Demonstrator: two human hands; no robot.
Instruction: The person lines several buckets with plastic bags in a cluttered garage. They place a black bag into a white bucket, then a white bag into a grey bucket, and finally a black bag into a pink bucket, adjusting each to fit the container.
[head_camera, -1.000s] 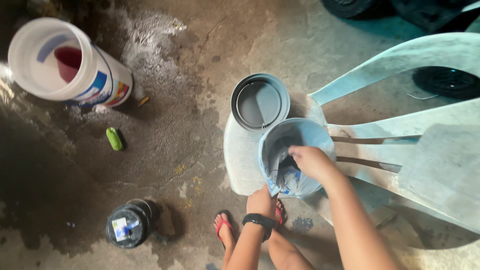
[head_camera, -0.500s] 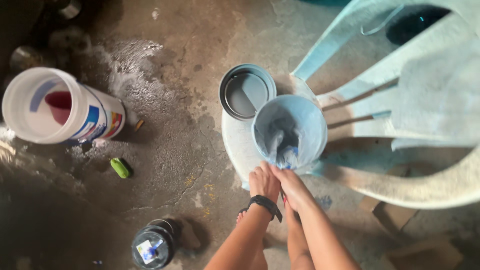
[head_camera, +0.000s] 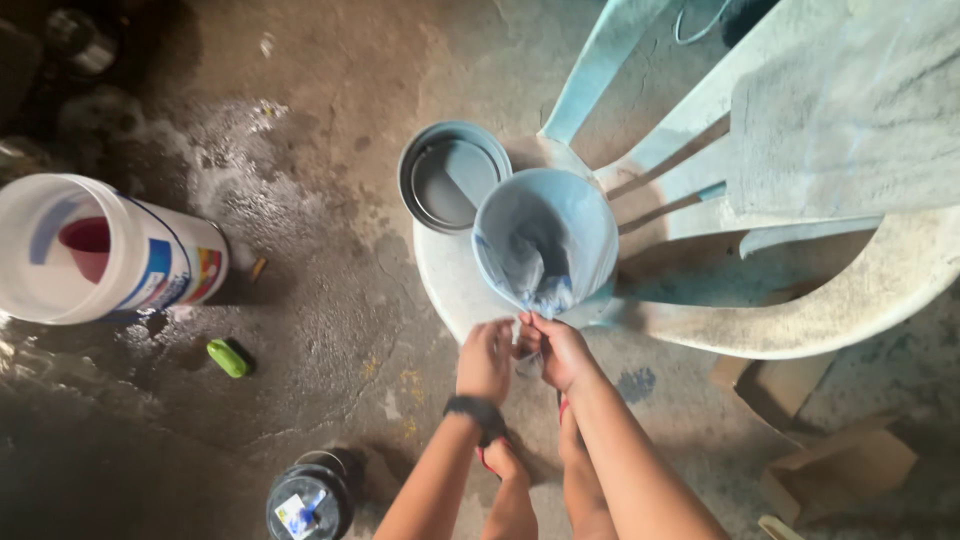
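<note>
At bin (head_camera: 545, 215) rim, both hands

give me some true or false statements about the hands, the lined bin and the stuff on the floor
1. Both hands, left hand and right hand, are at the near rim of the bag-lined bin. True.
2. The bin stands on the floor. False: it rests on the plastic chair.
3. The grey lid lies beside the bin. True.
4. The white bucket stands upright. False: it lies on its side.
5. The left wrist is bare. False: it wears a black band.
</note>
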